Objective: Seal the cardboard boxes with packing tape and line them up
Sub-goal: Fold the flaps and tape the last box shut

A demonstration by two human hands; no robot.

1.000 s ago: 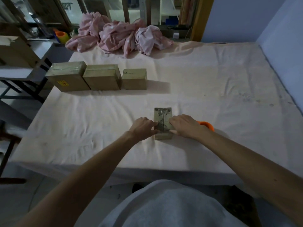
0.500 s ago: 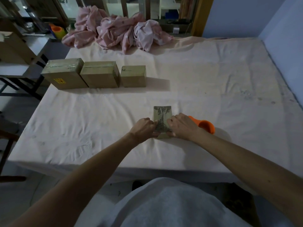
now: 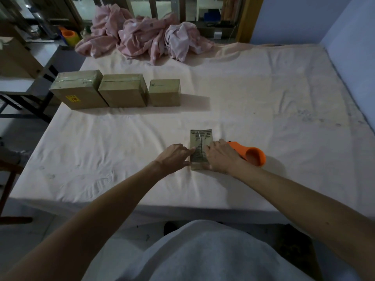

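Observation:
A small flat cardboard box [image 3: 200,144] with dark print and a strip of clear tape down its middle lies near the front of the bed. My left hand [image 3: 174,158] grips its left side and my right hand [image 3: 220,157] grips its right side, fingers resting on the top. An orange tape dispenser [image 3: 250,154] lies just right of my right hand. Three taped boxes stand in a row at the back left: a large one [image 3: 78,89], a medium one [image 3: 123,90] and a smaller one [image 3: 164,92].
The bed is covered by a pale sheet [image 3: 263,110]. Crumpled pink cloth [image 3: 142,36] is heaped at the far edge. A dark table [image 3: 30,78] with another carton stands off the left side. A blue wall [image 3: 353,37] runs along the right.
Both hands stay on the small box with only slight shifts. More of the orange dispenser shows beside my right hand than a second ago.

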